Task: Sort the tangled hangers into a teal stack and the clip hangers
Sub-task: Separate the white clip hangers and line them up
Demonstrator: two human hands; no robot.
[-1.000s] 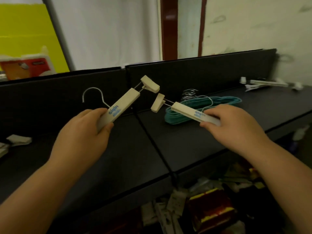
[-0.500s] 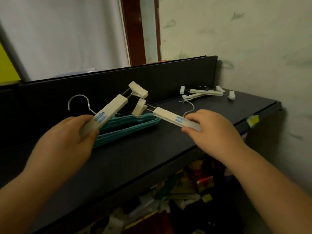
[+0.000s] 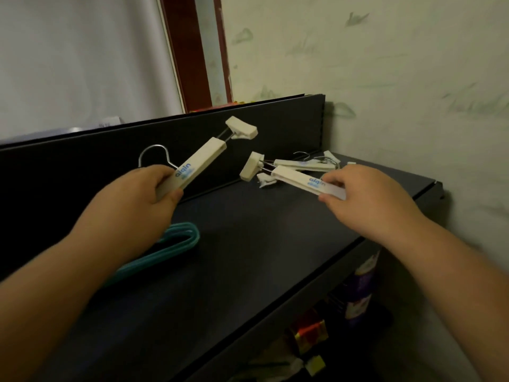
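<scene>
hands held one cream clip hanger each above the table: left hand point(image 3: 137, 199) gripped clip hanger point(image 3: 198, 164), right hand point(image 3: 366, 197) pinched second clip hanger point(image 3: 300, 179). teal stack point(image 3: 176, 244) lay beneath the left forearm. best to lay both flat beside the clip pile point(image 3: 305, 164), hooks aligned.

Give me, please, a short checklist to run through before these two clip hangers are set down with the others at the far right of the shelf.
1. Left hand grips its clip hanger firmly: ok.
2. Right hand pinches the second clip hanger securely: ok, though only near its end.
3. The two held hangers are apart, not hooked together: ok.
4. Clip hanger pile lies ahead by the wall: ok.
5. Teal stack sits away from the drop spot: ok.
6. Hook of the right hand's hanger is free of the pile: cannot tell.
</scene>
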